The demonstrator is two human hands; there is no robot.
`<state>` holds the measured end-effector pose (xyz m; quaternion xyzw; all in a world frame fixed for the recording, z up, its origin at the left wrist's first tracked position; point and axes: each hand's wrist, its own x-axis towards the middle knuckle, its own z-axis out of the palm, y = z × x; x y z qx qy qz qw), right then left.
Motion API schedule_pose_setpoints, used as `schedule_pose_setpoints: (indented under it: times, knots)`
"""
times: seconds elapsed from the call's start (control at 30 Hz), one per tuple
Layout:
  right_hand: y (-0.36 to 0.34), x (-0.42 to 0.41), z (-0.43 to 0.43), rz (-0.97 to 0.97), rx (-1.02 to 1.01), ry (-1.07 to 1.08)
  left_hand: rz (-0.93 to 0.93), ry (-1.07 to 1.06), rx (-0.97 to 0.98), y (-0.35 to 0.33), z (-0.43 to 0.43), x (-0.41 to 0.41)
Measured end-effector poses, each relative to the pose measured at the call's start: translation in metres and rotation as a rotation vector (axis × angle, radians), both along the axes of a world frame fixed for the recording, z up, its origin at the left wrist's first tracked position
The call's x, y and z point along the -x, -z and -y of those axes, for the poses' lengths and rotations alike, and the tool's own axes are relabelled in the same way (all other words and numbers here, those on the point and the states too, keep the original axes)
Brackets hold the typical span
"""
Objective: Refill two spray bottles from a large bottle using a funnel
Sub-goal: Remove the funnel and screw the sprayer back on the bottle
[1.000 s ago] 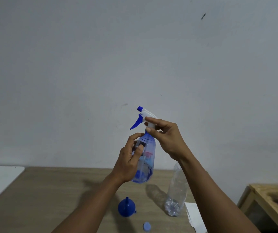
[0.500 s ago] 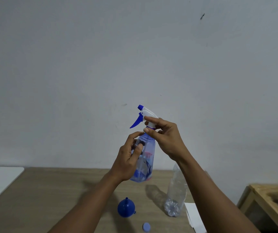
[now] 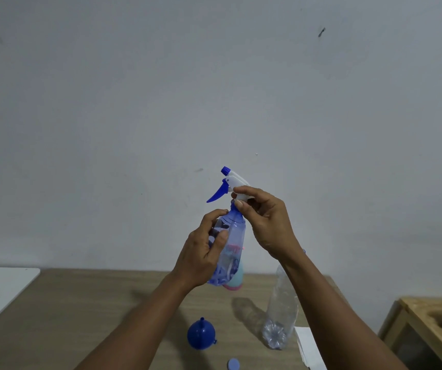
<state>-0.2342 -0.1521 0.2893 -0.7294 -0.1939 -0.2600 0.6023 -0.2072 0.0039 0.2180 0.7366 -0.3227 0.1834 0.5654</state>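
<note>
We see the brown wooden table (image 3: 81,316) under a clear large plastic bottle (image 3: 281,316). Above, our left hand (image 3: 203,252) grips 1 translucent blue spray bottle (image 3: 234,236); our right hand (image 3: 265,217) pinches its white-and-blue trigger head (image 3: 230,180). A blue funnel (image 3: 201,334) and small blue cap (image 3: 233,364) rest nearby.

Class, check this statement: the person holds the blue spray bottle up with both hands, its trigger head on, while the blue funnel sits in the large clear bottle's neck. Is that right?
Not quite. In the head view the blue funnel rests upside down on the table, apart from the large clear bottle. The rest holds: left hand and right hand hold up the spray bottle, trigger head on.
</note>
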Motion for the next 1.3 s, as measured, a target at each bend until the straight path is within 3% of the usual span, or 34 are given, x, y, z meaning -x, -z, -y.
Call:
schedule_pose_setpoints:
  times: [0.13, 0.3, 0.43, 0.67, 0.8, 0.93, 1.03, 1.17, 1.3]
  knots:
    - [0.005, -0.001, -0.006, -0.078, -0.195, -0.059, -0.054, 0.009, 0.023, 0.005, -0.001, -0.005]
    - [0.003, -0.014, -0.015, -0.129, -0.215, 0.035, -0.060, 0.071, 0.027, 0.014, 0.000, -0.009]
    - [0.007, -0.026, -0.017, -0.276, -0.221, -0.077, -0.077, 0.095, 0.043, 0.025, 0.004, -0.012]
    - [0.049, -0.043, -0.011, -0.368, -0.133, -0.103, -0.154, -0.195, 0.142, 0.097, -0.016, -0.032]
    - [0.085, -0.054, -0.007, -0.483, -0.121, -0.123, -0.390, -0.444, -0.059, 0.189, -0.056, -0.044]
    - [0.130, -0.071, -0.004, -0.628, -0.095, -0.103, -0.595, -0.641, -0.554, 0.273, -0.095, -0.042]
    - [0.166, -0.086, 0.000, -0.735, 0.034, -0.056, -0.808, -0.630, -0.806, 0.316, -0.110, -0.041]
    - [0.209, -0.106, 0.009, -0.849, 0.228, 0.001, -0.791, -0.627, -0.973, 0.340, -0.108, -0.037]
    - [0.240, -0.126, 0.013, -1.035, 0.422, -0.031, -0.728, -0.688, -1.004, 0.347, -0.105, -0.039]
